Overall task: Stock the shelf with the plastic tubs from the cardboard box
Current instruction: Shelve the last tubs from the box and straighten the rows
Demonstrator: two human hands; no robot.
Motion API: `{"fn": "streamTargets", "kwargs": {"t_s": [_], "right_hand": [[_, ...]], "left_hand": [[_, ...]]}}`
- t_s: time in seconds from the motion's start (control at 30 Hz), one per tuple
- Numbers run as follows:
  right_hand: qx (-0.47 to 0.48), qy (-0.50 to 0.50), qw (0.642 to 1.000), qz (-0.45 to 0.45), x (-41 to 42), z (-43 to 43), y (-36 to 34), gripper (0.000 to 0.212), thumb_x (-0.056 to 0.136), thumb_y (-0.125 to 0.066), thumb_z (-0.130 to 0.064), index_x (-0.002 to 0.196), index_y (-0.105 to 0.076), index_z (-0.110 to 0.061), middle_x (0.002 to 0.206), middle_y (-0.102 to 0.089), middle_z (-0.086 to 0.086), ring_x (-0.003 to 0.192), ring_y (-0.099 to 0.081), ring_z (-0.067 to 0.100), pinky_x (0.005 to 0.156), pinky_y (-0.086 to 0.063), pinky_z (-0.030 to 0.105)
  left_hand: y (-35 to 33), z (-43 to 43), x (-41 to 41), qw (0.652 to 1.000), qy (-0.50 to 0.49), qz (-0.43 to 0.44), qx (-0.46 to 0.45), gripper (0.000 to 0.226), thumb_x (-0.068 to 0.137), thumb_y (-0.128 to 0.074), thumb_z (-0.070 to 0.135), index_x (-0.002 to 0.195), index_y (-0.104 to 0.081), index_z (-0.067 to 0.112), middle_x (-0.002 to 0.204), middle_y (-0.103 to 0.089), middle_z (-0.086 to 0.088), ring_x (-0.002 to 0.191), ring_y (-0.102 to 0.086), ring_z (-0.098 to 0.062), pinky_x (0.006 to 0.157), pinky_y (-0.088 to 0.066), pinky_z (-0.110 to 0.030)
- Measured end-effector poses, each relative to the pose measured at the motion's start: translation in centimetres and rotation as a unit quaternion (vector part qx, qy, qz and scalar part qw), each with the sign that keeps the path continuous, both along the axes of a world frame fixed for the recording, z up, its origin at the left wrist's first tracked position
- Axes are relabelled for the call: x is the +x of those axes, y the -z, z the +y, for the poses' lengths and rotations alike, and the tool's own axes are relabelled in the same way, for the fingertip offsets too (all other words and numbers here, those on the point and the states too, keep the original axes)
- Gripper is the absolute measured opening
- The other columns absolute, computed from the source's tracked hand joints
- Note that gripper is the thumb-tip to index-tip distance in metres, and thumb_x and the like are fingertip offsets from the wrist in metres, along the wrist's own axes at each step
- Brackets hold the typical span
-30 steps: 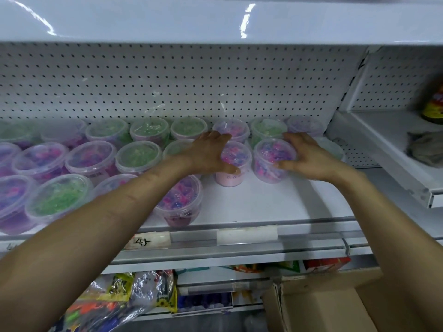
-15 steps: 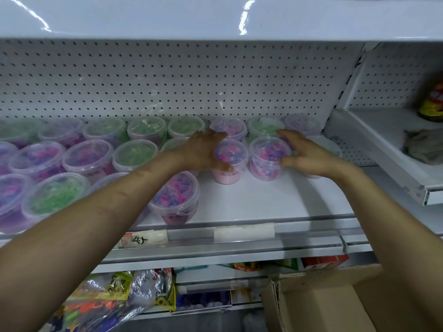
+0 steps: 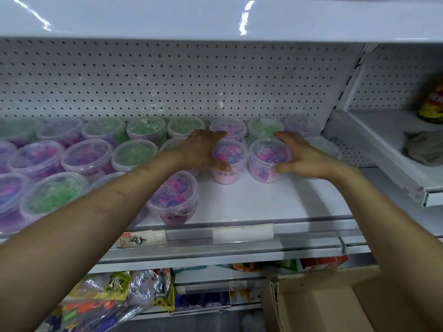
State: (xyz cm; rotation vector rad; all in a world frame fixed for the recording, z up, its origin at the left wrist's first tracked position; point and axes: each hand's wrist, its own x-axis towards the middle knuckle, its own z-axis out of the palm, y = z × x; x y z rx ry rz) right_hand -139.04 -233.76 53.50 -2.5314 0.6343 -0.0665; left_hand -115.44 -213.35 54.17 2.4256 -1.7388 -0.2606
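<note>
Step in hand, as judged: seating two plastic tubs into the second row of the shelf [image 3: 251, 202], toward its right end. Shelf is already well stocked along the back edge and over the whole left half; front right part is bare.

Left hand [image 3: 201, 152] is wrapped round the left side of the pink tub [image 3: 229, 161]: fingers [image 3: 217, 135] curl over the far rim, thumb presses the near wall just above the label. Grasping, tub upright and standing on the shelf.

Right hand [image 3: 299, 156] mirrors this on the purple-pink tub [image 3: 268, 160]: fingers over the far rim, thumb against the lower near wall. Also grasping, tub upright, base on the shelf. Cannot tell how firm either hold is.

The two tubs stand just beside each other, walls near or touching; exact contact not resolvable. Directly behind them is the back row against the pegboard. A pale tub [image 3: 321, 148] sits just right of the right hand, partly hidden by it. One purple tub [image 3: 173, 195] stands alone near the front edge, under the left forearm.

Next move, as judged: square both tubs against the back row, open both hands, withdraw without the left forearm knocking the front tub. Then down to the cardboard box [image 3: 318, 305], visible below the shelf at lower right; its contents are not visible from here.
</note>
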Motion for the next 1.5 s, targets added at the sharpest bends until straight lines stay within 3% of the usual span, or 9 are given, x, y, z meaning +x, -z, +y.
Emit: {"fn": "streamTargets", "kwargs": {"t_s": [0.1,0.2,0.4,0.53,0.63,0.83,0.97,1.27,1.5], "right_hand": [[0.037,-0.016,0.999,-0.007,0.0,-0.4,0.1,0.099,0.074,-0.085,-0.037,0.158,-0.033,-0.037,0.16,-0.043,-0.011,0.148,-0.04,0.011,0.123,-0.035,0.043],[-0.016,0.01,1.0,-0.002,0.4,-0.6,0.3,0.104,0.065,-0.085,-0.062,0.154,-0.037,-0.038,0.156,-0.046,-0.003,0.144,-0.044,0.019,0.117,-0.041,0.048],[-0.041,0.032,0.999,0.011,0.6,-0.3,0.6,0.112,0.075,-0.084,-0.065,0.164,-0.022,-0.034,0.169,-0.021,0.004,0.156,-0.02,0.026,0.126,-0.026,0.046],[0.024,0.006,1.0,-0.002,0.2,-1.6,1.2,0.113,0.067,-0.085,-0.069,0.16,-0.026,-0.047,0.166,-0.033,-0.011,0.153,-0.033,0.015,0.123,-0.035,0.049],[-0.019,0.026,0.999,-0.006,0.4,-0.7,0.8,0.117,0.064,-0.082,-0.075,0.161,-0.028,-0.039,0.167,-0.03,-0.002,0.154,-0.03,0.021,0.125,-0.03,0.046],[-0.039,0.02,0.999,-0.009,0.4,-0.2,0.4,0.106,0.082,-0.083,-0.056,0.165,-0.021,-0.03,0.17,-0.018,0.004,0.157,-0.018,0.023,0.119,-0.022,0.032],[-0.011,-0.013,1.0,-0.024,0.1,-0.2,0.1,0.089,0.086,-0.085,-0.039,0.159,-0.036,-0.026,0.162,-0.037,-0.001,0.148,-0.033,0.014,0.114,-0.026,0.024],[-0.001,-0.025,0.999,-0.03,-0.2,-0.7,0.1,0.081,0.086,-0.084,-0.037,0.155,-0.043,-0.028,0.148,-0.044,-0.01,0.131,-0.039,0.001,0.106,-0.029,0.014],[0.036,-0.02,0.999,0.003,-0.5,-1.2,-0.4,0.082,0.079,-0.08,-0.051,0.151,-0.046,-0.032,0.151,-0.049,-0.008,0.139,-0.047,0.011,0.118,-0.039,0.036]], "left_hand": [[0.2,-0.2,-0.4,1.0,-0.003,-0.001,0.0,0.109,0.08,-0.072,0.071,0.163,-0.022,0.021,0.167,-0.028,-0.01,0.152,-0.026,-0.033,0.122,-0.019,-0.042],[0.1,-0.1,-0.8,1.0,-0.002,0.015,-0.005,0.106,0.082,-0.073,0.067,0.162,-0.023,0.02,0.167,-0.026,-0.01,0.153,-0.024,-0.032,0.122,-0.021,-0.042],[-0.5,0.5,-0.7,0.998,-0.005,0.06,0.005,0.102,0.087,-0.075,0.056,0.164,-0.018,0.02,0.17,-0.021,-0.008,0.156,-0.018,-0.03,0.123,-0.017,-0.038],[-0.6,0.8,-1.5,0.999,-0.006,0.04,-0.008,0.099,0.087,-0.075,0.056,0.163,-0.023,0.019,0.169,-0.02,-0.009,0.155,-0.019,-0.028,0.121,-0.018,-0.038],[-0.4,0.9,-1.7,0.999,0.001,0.039,-0.025,0.093,0.087,-0.075,0.053,0.16,-0.029,0.019,0.166,-0.026,-0.007,0.153,-0.023,-0.026,0.118,-0.021,-0.035],[0.3,0.4,0.5,0.999,0.01,0.034,-0.013,0.106,0.078,-0.072,0.074,0.161,-0.029,0.024,0.165,-0.03,-0.006,0.152,-0.028,-0.029,0.125,-0.016,-0.049],[1.6,0.0,1.3,0.999,0.029,0.024,-0.029,0.11,0.066,-0.054,0.097,0.155,-0.035,0.036,0.161,-0.037,0.003,0.149,-0.031,-0.024,0.122,-0.021,-0.057],[1.0,-0.5,1.4,0.998,0.038,0.053,-0.012,0.105,0.065,-0.064,0.088,0.153,-0.041,0.035,0.155,-0.042,0.001,0.144,-0.038,-0.024,0.122,-0.025,-0.054],[-1.0,-3.1,-1.1,0.998,0.058,0.002,-0.011,0.117,0.067,-0.062,0.089,0.155,-0.037,0.016,0.157,-0.042,-0.007,0.143,-0.042,-0.031,0.118,-0.033,-0.042]]}}
